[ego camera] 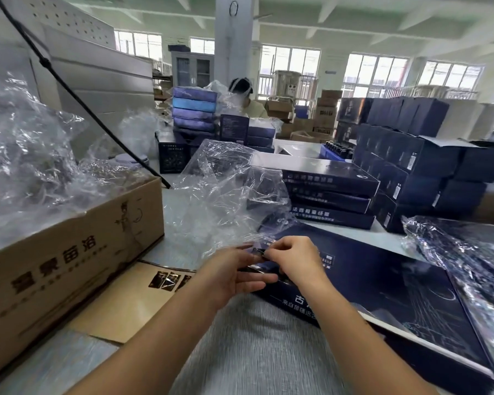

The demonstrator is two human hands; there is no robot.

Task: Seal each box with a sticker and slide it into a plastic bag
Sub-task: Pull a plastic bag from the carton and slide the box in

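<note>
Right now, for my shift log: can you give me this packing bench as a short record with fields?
box: dark blue box, lying flat, unbagged
hands: left hand and right hand both pinch a small sticker at its end
bag: clear plastic bag, loose beyond the hands
behind: stack of boxes
left: cardboard carton holding crumpled plastic

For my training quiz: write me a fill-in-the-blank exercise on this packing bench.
The right hand pinches a small sticker at the end of a box coloured dark ___.
The cardboard carton on the left holds crumpled clear ___.
Behind the clear bag, ___ flat boxes form a stack.
Missing: blue; plastic; three.
</note>
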